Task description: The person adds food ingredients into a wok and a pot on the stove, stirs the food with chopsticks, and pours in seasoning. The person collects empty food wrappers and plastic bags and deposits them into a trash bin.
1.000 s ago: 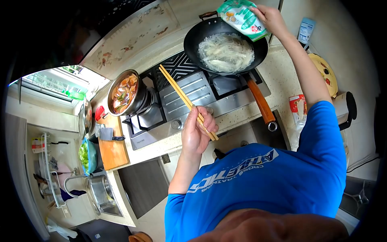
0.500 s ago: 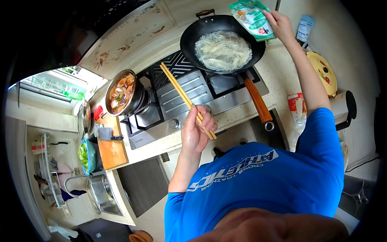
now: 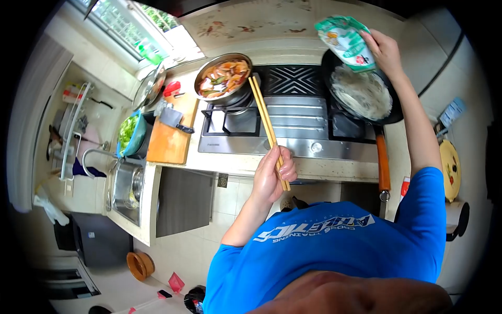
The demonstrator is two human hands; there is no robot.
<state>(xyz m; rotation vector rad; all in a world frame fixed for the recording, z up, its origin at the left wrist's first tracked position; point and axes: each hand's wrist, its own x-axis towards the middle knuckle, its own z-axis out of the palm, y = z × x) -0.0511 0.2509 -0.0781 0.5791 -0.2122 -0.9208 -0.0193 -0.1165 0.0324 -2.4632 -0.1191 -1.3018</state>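
Note:
My left hand (image 3: 275, 170) is closed around a pair of long wooden chopsticks (image 3: 263, 112), their tips pointing up toward the stove. In my right hand (image 3: 385, 51) a green and white seasoning bag (image 3: 346, 43) is gripped by its edge. The bag hangs over the far side of a black wok (image 3: 396, 104) and hides part of its rim. Pale translucent noodles (image 3: 362, 93) lie in the wok, whose wooden handle (image 3: 383, 162) points toward me. To the left, a steel pot (image 3: 230, 99) holds reddish soup with sliced pieces (image 3: 224, 78).
A cleaver (image 3: 172, 118) rests on a wooden cutting board (image 3: 175, 146) left of the gas stove (image 3: 293, 125). Beside it are a blue bowl (image 3: 138, 137) of green leaves and the sink (image 3: 125, 204). At right are a yellow lid (image 3: 449, 172) and a blue packet (image 3: 452, 111).
The view has turned toward the left, so the stove, pot and sink appear shifted right. The bag tilts more over the wok. Both hands keep their holds.

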